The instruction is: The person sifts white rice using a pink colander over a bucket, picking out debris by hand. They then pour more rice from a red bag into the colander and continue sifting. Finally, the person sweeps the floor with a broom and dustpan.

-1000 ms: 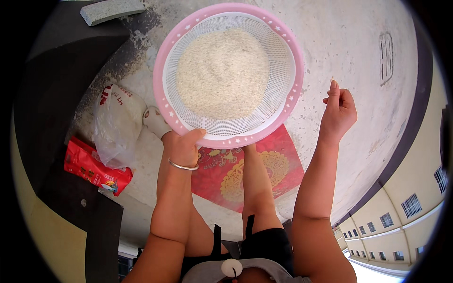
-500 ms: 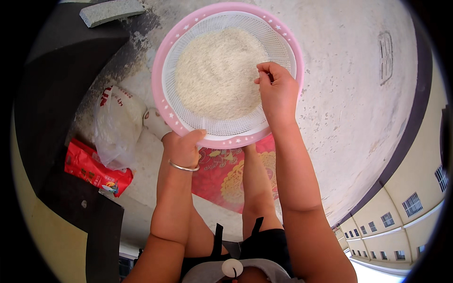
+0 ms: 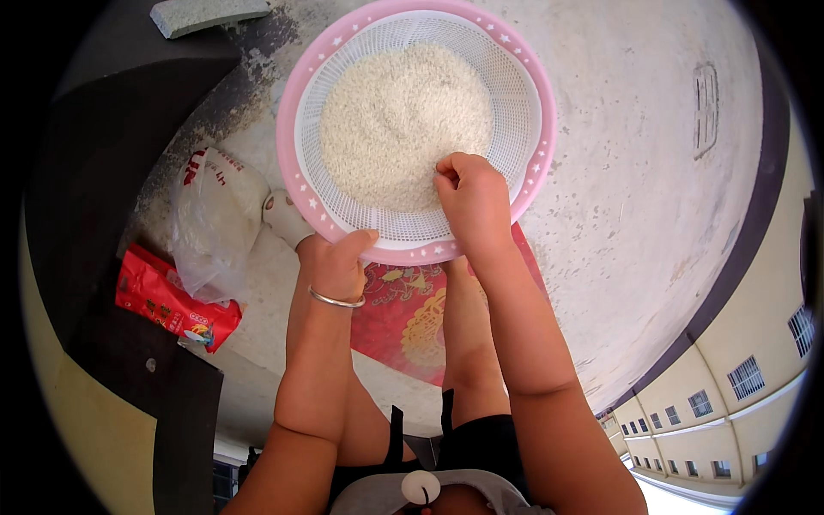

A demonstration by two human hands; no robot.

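Grey top point(image 3: 369, 496): at the lower border, a white disc point(image 3: 421, 487) on it; mostly cut off
Left hand point(image 3: 336, 260): clamped on the rim's near left, thumb over the top, other fingers hidden beneath; being the only visible support, it probably works best with a firm wrist and a level hold
Right hand point(image 3: 476, 196): over the basket's near right, fingers curled, thumb and forefinger drawn close; a light, small pinch should disturb least, a broad sweep could push grains up the side; whether the tips meet, hold anything or touch the grains cannot be told
Basket point(image 3: 286, 137): white mesh within a pink, starred rim, held out above the floor; its far edge meets the upper border, its underside is out of sight
Grains point(image 3: 395, 120): pale and rice-like, heaped in the basket; single ones are too small to judge, and some lie hidden behind the right hand
Red mat point(image 3: 399, 330): on the floor below, gold-patterned, partly covered by basket, leg and arm
Plastic bag point(image 3: 219, 223): beside a pale shoe point(image 3: 286, 221), contents unclear
Red packet point(image 3: 176, 300): against the bag's lower end
Stone block point(image 3: 210, 15): upper left, near the border
Building point(image 3: 725, 412): farthest off, bent by the lens
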